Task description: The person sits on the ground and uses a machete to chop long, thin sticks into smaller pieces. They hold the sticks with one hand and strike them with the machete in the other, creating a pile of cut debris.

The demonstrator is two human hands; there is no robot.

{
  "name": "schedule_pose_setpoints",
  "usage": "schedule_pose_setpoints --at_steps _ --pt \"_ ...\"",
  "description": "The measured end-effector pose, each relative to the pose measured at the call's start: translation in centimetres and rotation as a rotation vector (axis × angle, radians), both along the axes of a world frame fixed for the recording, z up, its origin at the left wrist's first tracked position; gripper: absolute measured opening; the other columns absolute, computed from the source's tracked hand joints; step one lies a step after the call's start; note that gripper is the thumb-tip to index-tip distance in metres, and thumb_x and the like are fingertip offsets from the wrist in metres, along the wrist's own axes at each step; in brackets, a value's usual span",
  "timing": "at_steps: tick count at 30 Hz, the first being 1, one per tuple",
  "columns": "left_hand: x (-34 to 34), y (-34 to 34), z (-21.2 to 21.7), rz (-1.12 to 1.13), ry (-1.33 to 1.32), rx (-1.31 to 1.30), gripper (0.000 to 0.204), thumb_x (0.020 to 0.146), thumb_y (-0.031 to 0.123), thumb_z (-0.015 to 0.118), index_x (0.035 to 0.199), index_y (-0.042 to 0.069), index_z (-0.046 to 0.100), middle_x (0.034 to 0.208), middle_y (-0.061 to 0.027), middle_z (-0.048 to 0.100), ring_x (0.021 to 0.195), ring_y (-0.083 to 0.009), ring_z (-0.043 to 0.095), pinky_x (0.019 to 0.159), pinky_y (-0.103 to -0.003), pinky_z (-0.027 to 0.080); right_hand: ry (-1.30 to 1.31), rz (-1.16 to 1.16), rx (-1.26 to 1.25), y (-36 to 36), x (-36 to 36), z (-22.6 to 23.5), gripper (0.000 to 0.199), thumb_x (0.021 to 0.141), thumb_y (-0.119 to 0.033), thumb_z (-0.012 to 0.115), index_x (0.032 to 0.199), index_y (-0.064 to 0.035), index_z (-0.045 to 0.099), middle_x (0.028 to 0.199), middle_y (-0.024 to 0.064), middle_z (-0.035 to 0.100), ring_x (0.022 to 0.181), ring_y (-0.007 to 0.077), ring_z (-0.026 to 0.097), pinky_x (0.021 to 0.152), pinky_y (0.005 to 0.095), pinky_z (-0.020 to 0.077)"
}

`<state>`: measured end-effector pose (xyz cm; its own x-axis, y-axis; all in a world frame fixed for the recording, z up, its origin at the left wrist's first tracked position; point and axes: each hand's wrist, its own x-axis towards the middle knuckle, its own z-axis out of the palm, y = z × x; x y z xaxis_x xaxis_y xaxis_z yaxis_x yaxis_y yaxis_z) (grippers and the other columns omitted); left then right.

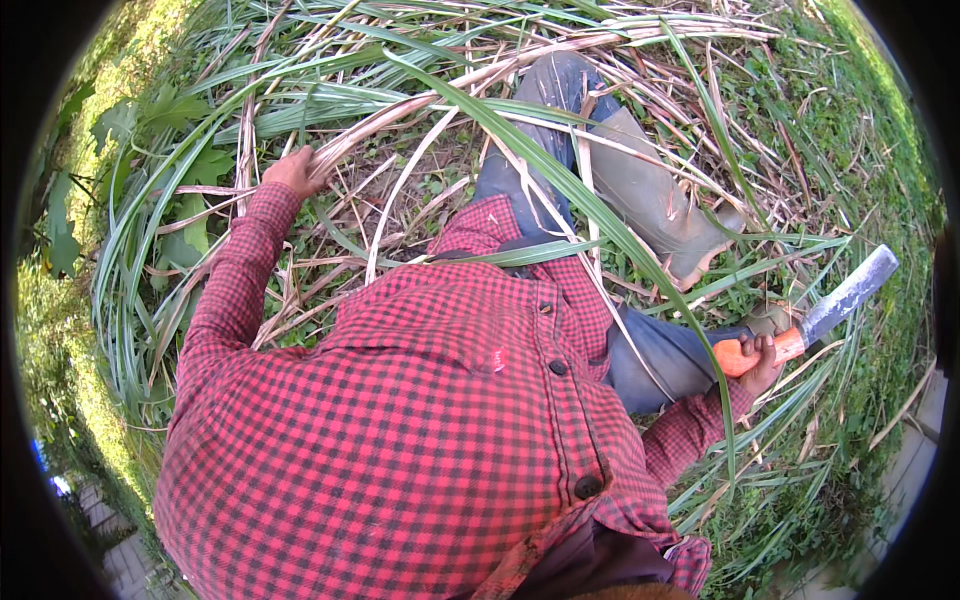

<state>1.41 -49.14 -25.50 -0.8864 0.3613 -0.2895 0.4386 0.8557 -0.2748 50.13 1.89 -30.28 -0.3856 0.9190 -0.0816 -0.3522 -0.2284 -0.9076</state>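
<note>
My left hand (292, 173) is closed around a bundle of dry tan grass stalks (372, 128). From my fist the stalks run up and to the right, past my bent knee. Off to the right, my right hand (762, 366) grips a machete by its orange handle (735, 356). The machete blade (850, 292) is broad, grey and scuffed, and points outward, up and to the right. A long green leaf (600, 210) arches across my legs, passing close to my right hand. My left palm and the stalk ends inside it are hidden.
I sit on weedy ground among loose cut leaves (130, 300) and dry stalks. My legs, in dark trousers and a muddy rubber boot (650, 190), lie before me. Broad-leaved plants (175, 110) grow at the left; grey paving (915, 450) edges the right.
</note>
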Motion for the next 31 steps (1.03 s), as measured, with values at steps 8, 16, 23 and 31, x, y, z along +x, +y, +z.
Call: schedule_pose_setpoints --at_steps 8,16,23,31 --pt "-0.5 -2.8 -0.5 -0.265 0.293 0.361 0.03 0.076 0.03 0.062 0.093 0.008 0.05 0.075 -0.0162 0.06 0.067 -0.0355 0.058 0.057 -0.044 0.045 -0.103 -0.071 0.019 -0.1 0.2 -0.9 0.03 0.077 -0.005 0.055 0.103 -0.0012 0.041 0.06 0.0035 0.046 0.044 0.0125 0.045 0.047 0.0308 0.0473" --pt "2.6 18.9 3.3 -0.192 0.055 0.512 0.032 0.078 0.036 0.059 0.08 0.004 0.054 0.072 -0.0191 0.06 0.069 -0.0376 0.058 0.062 -0.047 0.043 -0.206 -0.167 0.082 0.3 0.6 -2.6 0.029 0.074 -0.005 0.058 0.098 -0.002 0.043 0.061 0.0041 0.048 0.043 0.0124 0.046 0.043 0.0276 0.0474" --pt "-2.4 26.4 0.0 -0.225 0.118 0.588 0.032 0.076 0.039 0.059 0.089 0.01 0.06 0.081 -0.0168 0.063 0.077 -0.0358 0.06 0.067 -0.045 0.045 -0.219 -0.206 -0.013 -1.5 3.3 -0.4 0.031 0.074 -0.004 0.058 0.101 -0.0003 0.043 0.06 0.0052 0.049 0.041 0.0137 0.048 0.046 0.0303 0.0507" --pt "-5.4 23.6 -2.6 -0.147 -0.056 0.403 0.049 0.072 0.04 0.061 0.109 0.01 0.053 0.098 -0.0222 0.059 0.097 -0.0333 0.056 0.084 -0.043 0.041 0.047 -0.37 -0.15 -4.1 4.3 0.2 0.033 0.075 -0.008 0.057 0.104 -0.0031 0.042 0.061 0.0038 0.044 0.042 0.0129 0.044 0.048 0.0312 0.048"
